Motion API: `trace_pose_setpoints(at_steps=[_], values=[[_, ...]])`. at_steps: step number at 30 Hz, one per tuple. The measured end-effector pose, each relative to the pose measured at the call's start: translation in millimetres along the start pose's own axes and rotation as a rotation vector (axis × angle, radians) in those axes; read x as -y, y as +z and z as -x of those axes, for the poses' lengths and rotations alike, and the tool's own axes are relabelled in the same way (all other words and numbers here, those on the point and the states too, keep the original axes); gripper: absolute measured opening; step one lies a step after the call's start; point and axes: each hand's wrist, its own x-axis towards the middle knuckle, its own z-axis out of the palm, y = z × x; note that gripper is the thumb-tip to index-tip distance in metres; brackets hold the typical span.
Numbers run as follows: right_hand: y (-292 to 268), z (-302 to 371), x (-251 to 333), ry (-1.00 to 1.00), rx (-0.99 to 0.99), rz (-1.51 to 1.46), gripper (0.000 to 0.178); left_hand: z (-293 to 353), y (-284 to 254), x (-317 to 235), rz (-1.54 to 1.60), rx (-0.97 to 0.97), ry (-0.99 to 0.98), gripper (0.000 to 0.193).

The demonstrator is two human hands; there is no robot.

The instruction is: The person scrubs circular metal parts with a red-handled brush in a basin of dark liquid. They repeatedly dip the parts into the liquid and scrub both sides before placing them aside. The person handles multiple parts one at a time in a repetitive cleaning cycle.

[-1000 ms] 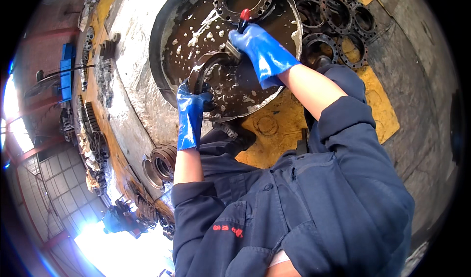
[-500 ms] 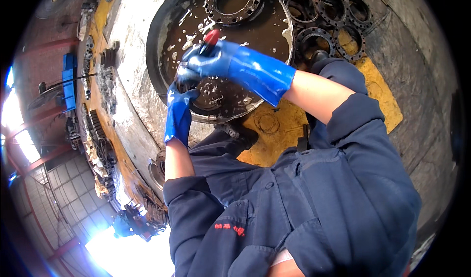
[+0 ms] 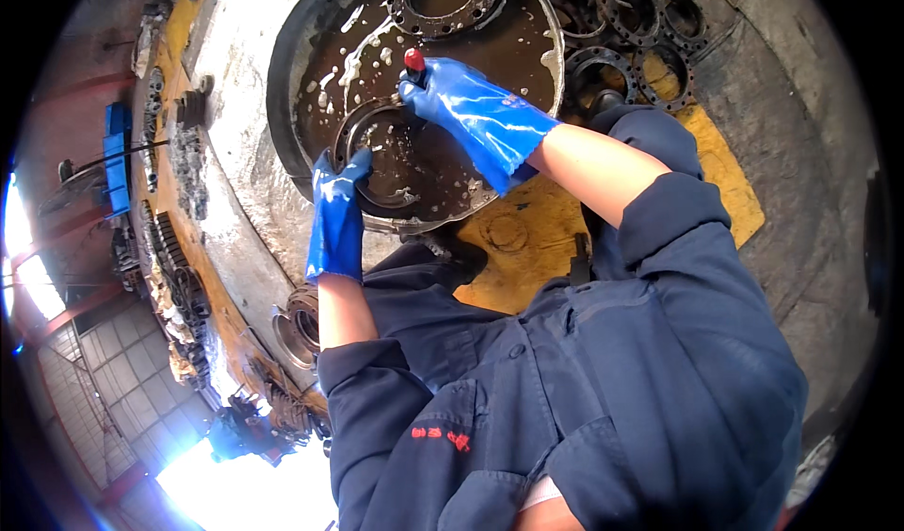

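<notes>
A wide round metal tub (image 3: 279,98) holds murky brown liquid with patches of foam. Gripped at its near left edge by my left hand (image 3: 335,216), a dark metal ring (image 3: 349,128) sits tilted in the tub, partly in the liquid. My right hand (image 3: 461,107) is closed around a tool with a red-and-black handle (image 3: 414,59), above the ring's far right edge. The tool's working end is hidden, so its kind does not show. Both hands wear blue rubber gloves. Farther back in the tub lies a bolt-holed flange ring (image 3: 402,8).
Several rusty flange rings (image 3: 600,57) are heaped right of the tub, partly on a yellow platform (image 3: 527,249). More round metal parts (image 3: 303,316) lie near my left forearm. Rows of metal parts (image 3: 174,249) line the floor at the left.
My right hand has moved right, away from my left hand, uncovering the ring between them. The left hand keeps hold of the ring's edge, and the view has shifted slightly.
</notes>
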Motion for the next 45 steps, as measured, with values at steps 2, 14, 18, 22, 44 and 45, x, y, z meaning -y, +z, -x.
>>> trace_pose_setpoints(at_steps=[2,14,18,22,44,45], values=[[3.1,-4.5,-14.1,0.030,-0.040,0.182,0.034,6.4,7.6,-6.4,0.138,-0.016,0.030,0.050],[7.9,30.6,10.0,-1.258,0.263,0.827,0.041,1.7,-5.6,12.5,0.333,0.019,0.225,0.046],[8.0,28.7,24.5,-1.278,0.128,0.981,0.048,-2.7,-14.3,29.4,0.274,-0.011,0.397,0.038],[26.1,8.0,-27.8,-0.875,0.203,0.800,0.048,-17.1,-13.3,15.0,0.577,0.099,-0.072,0.034],[58.0,38.0,11.0,0.939,0.020,-1.506,0.014,-13.6,-21.6,24.2,0.017,0.072,0.227,0.046],[58.2,41.4,21.8,0.928,-0.049,-1.429,0.014,-12.0,-24.7,30.4,-0.144,0.043,0.382,0.041]])
